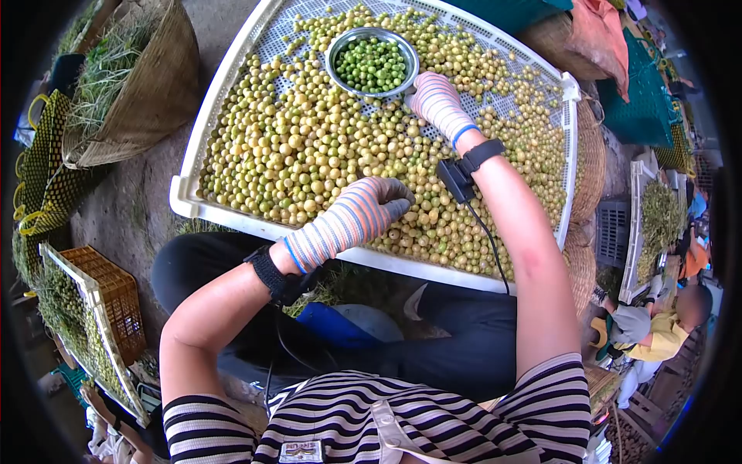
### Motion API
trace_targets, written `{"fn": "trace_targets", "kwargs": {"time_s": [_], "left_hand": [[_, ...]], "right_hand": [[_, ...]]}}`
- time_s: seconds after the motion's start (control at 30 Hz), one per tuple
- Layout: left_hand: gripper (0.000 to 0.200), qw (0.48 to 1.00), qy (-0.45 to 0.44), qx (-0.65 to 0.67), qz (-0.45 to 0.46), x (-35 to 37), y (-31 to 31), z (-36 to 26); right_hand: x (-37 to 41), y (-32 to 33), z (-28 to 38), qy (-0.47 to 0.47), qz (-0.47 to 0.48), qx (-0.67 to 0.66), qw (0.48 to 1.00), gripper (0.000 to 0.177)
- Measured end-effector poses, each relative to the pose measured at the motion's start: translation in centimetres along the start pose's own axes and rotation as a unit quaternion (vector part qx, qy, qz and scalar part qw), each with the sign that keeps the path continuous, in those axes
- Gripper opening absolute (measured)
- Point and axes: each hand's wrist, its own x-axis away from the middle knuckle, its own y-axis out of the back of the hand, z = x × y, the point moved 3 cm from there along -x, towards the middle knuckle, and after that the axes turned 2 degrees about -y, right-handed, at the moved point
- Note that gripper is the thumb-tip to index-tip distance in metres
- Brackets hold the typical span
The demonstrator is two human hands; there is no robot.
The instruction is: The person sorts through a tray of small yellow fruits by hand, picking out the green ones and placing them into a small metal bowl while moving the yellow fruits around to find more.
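A white perforated tray (189,174) lies over my knees, spread with small round yellow-green fruits (290,143). Toward its far side a metal bowl (331,71) rests among them, holding smaller, greener round fruits (371,66). My left hand (359,210), in a striped knit glove, is closed just over the fruits near the tray's front edge; its fingertips are curled together and hide anything between them. Beside the bowl's lower right rim is my right hand (437,104), gloved alike. Its fingers are closed next to the rim, and whatever they hold is hidden.
A black device (456,179) with a cable sits at my right wrist. Left of the tray stands a large woven basket (151,97) with cut stems. An orange crate (108,290) and another tray (97,329) are lower left. A person in yellow (657,344) sits far right.
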Motion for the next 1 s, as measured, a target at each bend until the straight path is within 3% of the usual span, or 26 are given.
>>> {"fn": "trace_targets", "kwargs": {"time_s": [0.17, 0.27, 0.3, 0.37, 0.43, 0.5, 0.57, 0.63, 0.7, 0.77, 0.83, 0.97, 1.0], "left_hand": [[0.025, 0.998, 0.025, -0.052, 0.025, 0.2, -0.7, -0.1], [0.024, 0.998, 0.025, -0.057, 0.028, 0.8, -0.7, -0.3], [0.024, 0.998, 0.026, -0.056, 0.029, 1.0, -0.7, -0.3], [0.024, 0.996, 0.033, -0.082, 0.034, 1.2, -0.7, -0.1], [0.024, 0.996, 0.027, -0.079, 0.041, 1.4, -0.8, 0.5], [0.024, 0.984, 0.022, -0.155, 0.084, 1.8, -0.8, 0.4], [0.024, 0.977, 0.04, -0.178, 0.111, 2.2, -0.4, -0.4], [0.023, 0.94, 0.073, -0.294, 0.158, 2.7, 0.3, -1.1], [0.021, 0.924, 0.04, -0.368, 0.098, 2.4, 1.5, -0.7], [0.024, 0.935, 0.029, -0.35, 0.044, 1.8, 2.8, -0.3], [0.026, 0.94, 0.04, -0.338, -0.017, 1.4, 3.5, -0.8], [0.029, 0.954, 0.047, -0.293, -0.033, 1.0, 3.7, -1.4], [0.029, 0.956, 0.011, -0.29, -0.038, 0.9, 3.8, -1.4]], "right_hand": [[-0.1, 0.4, 0.2, -0.014, 0.041, 0.024, 0.999, 0.03], [-1.3, -1.0, -0.9, 0.053, 0.056, -0.109, 0.991, 0.039], [-1.5, -0.9, -2.0, 0.052, 0.067, -0.08, 0.993, 0.033], [0.9, 0.4, -3.2, 0.031, 0.142, -0.313, 0.938, 0.026], [4.2, 2.2, -2.9, 0.038, 0.178, -0.364, 0.913, 0.016], [7.8, 3.2, -2.4, 0.103, 0.214, -0.349, 0.907, 0.012], [11.6, 3.9, -0.8, 0.194, 0.247, -0.254, 0.915, 0.013], [14.8, 0.9, 0.3, 0.385, 0.302, -0.191, 0.851, 0.018], [20.3, -0.7, 2.3, 0.332, 0.453, -0.177, 0.808, 0.022], [24.2, -2.0, 4.1, 0.457, 0.349, -0.064, 0.816, 0.025], [25.7, -3.1, 5.9, 0.459, 0.306, 0.037, 0.833, 0.031], [25.1, -0.6, 5.5, 0.446, 0.393, 0.032, 0.803, 0.034], [24.5, 0.1, 5.4, 0.424, 0.412, 0.032, 0.806, 0.025]]}}
